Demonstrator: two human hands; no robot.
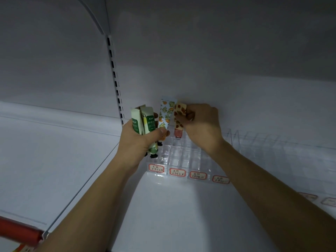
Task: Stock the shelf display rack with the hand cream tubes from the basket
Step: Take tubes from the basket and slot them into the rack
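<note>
Red-patterned hand cream tube [179, 122] is cap-down, its cap at or just into a back-row cell of the clear acrylic display rack [179, 157]; can't tell if it has bottomed out. Right hand [201, 124] pinches it up at the flat crimped end, fingers curled over that top edge, which looks like the sensible grip: keeps the fingers clear of the narrow cell walls while the cap goes in. Left hand [140, 140] is clenched round the remaining stock, three tubes fanned out: a green-label one [135, 120], a yellow-green one [148, 124], and a blue one with orange fruit print [164, 115], all crimp-up, caps poking out below the fist. It hangs just beside the rack's left edge, so I'd guess it's serving as a feed magazine so the right hand can pick and place without travelling back. Every other rack cell I can see looks unfilled, so I'd judge this as early in the job. Rack sits on the white shelf [181, 206] against the back panel, with red-bordered price labels [177, 172] along its front edge. A second clear rack [263, 140] stands to the right, contents hard to make out. Slotted upright [116, 84] runs up the back wall. Bottom left corner shows a red handle [18, 231], probably the basket; no tubes visible there from this angle.
</note>
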